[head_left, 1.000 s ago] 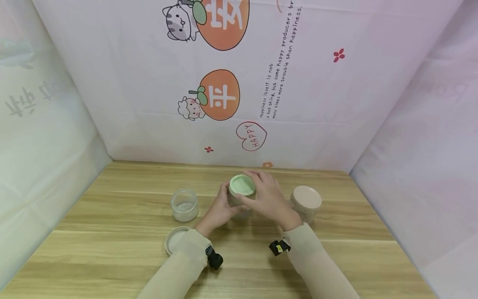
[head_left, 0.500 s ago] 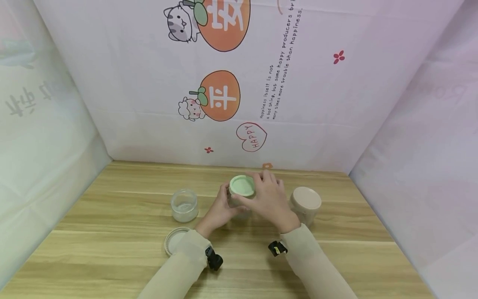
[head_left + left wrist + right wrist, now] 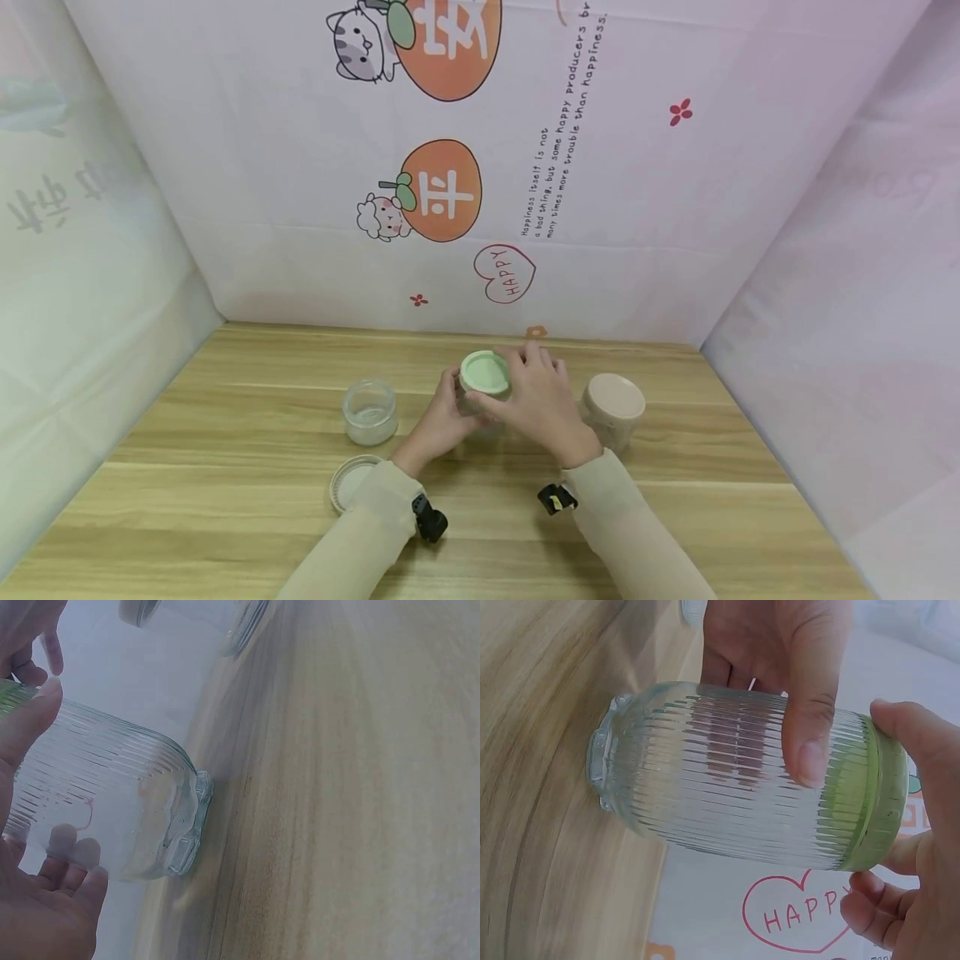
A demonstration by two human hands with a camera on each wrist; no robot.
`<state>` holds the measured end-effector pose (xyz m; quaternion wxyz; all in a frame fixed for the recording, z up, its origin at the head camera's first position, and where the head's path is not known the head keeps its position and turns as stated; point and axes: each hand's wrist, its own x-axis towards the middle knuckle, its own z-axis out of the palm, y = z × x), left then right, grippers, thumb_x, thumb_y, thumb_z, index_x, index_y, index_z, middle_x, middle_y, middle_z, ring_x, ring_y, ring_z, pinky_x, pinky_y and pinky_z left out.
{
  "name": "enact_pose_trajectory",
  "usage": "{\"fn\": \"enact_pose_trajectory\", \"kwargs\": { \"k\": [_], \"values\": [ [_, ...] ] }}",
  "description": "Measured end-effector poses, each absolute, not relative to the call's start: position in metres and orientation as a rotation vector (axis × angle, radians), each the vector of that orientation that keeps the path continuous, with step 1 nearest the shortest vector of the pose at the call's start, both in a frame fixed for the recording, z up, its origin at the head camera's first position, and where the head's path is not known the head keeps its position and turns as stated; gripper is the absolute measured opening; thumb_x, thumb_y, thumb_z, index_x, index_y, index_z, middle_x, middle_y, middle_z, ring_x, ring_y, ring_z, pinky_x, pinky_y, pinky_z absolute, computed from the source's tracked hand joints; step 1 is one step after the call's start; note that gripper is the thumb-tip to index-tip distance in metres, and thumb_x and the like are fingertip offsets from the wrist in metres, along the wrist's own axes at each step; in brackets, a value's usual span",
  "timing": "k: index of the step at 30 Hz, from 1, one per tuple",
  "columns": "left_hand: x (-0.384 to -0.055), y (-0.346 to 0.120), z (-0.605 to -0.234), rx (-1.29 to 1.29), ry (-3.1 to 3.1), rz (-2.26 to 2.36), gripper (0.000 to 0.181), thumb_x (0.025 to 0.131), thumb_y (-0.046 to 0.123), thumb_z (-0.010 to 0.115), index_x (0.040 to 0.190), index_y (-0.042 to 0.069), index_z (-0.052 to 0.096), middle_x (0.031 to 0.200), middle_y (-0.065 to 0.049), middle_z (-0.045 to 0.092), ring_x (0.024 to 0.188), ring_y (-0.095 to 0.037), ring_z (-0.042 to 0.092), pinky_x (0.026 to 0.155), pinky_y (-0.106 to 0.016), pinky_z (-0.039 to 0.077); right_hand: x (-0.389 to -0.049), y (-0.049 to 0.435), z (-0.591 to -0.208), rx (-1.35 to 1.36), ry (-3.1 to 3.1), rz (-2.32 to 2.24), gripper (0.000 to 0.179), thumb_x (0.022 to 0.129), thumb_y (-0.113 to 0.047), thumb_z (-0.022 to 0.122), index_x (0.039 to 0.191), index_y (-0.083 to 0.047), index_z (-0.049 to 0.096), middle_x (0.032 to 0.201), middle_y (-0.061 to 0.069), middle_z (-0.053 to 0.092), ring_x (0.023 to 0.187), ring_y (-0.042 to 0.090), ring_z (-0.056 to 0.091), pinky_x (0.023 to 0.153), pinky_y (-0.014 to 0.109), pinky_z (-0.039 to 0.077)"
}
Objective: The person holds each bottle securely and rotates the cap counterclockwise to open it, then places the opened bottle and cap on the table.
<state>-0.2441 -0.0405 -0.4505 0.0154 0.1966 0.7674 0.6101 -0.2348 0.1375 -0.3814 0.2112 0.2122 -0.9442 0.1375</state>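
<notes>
So you've got three pale cloth panels (image 3: 300,167) walling you in, one at the back and one on each side, and one wood-grain table (image 3: 225,533) inside them. Two beige sleeves reach in from your end. I count three jars: the ribbed glass jar (image 3: 742,817) held up front between your hands, a beige-topped jar (image 3: 611,427) standing to the right, and a short clear jar (image 3: 371,414) with its mouth uncovered to the left. Three lids too: the green lid (image 3: 483,372) on the ribbed one, the beige lid (image 3: 615,396) on its jar, and a loose lid (image 3: 351,485) lying near you, partly behind your left sleeve. Two black wrist cameras (image 3: 431,518), one per arm.

Now the hands. Your left hand (image 3: 442,425) is clamped round the jar's ribbed side, thumb across one face and fingers behind (they show through the glass), so it's spread just as wide as the jar. Your right hand (image 3: 538,400) grips the green lid's rim, thumb on one edge, fingertips curled on the other. Can't tell whether the jar's foot touches the wood.
</notes>
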Motion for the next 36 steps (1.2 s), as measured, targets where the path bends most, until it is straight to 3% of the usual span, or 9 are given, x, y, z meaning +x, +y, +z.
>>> {"fn": "enact_pose_trajectory", "kwargs": {
  "k": [16,26,31,36],
  "values": [
    [-0.247,-0.041,-0.453,0.584,2.393,1.909,0.089,0.087,0.022,0.081,0.151,0.006,0.021,0.151,-0.019,0.034,0.142,-0.034,0.031,0.114,-0.059,0.024,-0.24,0.15,-0.382,0.724,-2.659,0.603,0.073,0.086,-0.056,0.071,0.141,-0.011,0.057,0.127,0.011,0.054,0.117,0.027,0.05,0.095,0.054,0.04],
    [-0.247,-0.039,-0.451,0.528,2.42,1.885,0.095,0.083,0.03,0.085,0.151,0.009,0.022,0.149,-0.013,0.037,0.14,-0.031,0.035,0.115,-0.057,0.025,-0.244,0.16,-0.384,0.839,-2.677,0.912,0.069,0.087,-0.029,0.076,0.148,-0.01,0.05,0.145,0.008,0.049,0.123,0.027,0.051,0.098,0.051,0.047],
    [-0.246,-0.038,-0.451,0.524,2.421,1.895,0.095,0.082,0.03,0.086,0.15,0.009,0.023,0.148,-0.014,0.038,0.139,-0.031,0.035,0.114,-0.057,0.024,-0.246,0.162,-0.384,0.867,-2.687,1.007,0.07,0.084,-0.022,0.071,0.15,-0.012,0.047,0.151,0.008,0.045,0.131,0.031,0.045,0.101,0.062,0.042],
    [-0.245,-0.038,-0.451,0.517,2.408,1.906,0.095,0.082,0.031,0.086,0.151,0.008,0.023,0.148,-0.014,0.038,0.139,-0.031,0.035,0.115,-0.057,0.024,-0.248,0.164,-0.386,0.874,-2.714,1.1,0.073,0.085,-0.019,0.065,0.154,-0.022,0.042,0.156,0.002,0.04,0.139,0.032,0.035,0.102,0.068,0.035]
  ]
}}
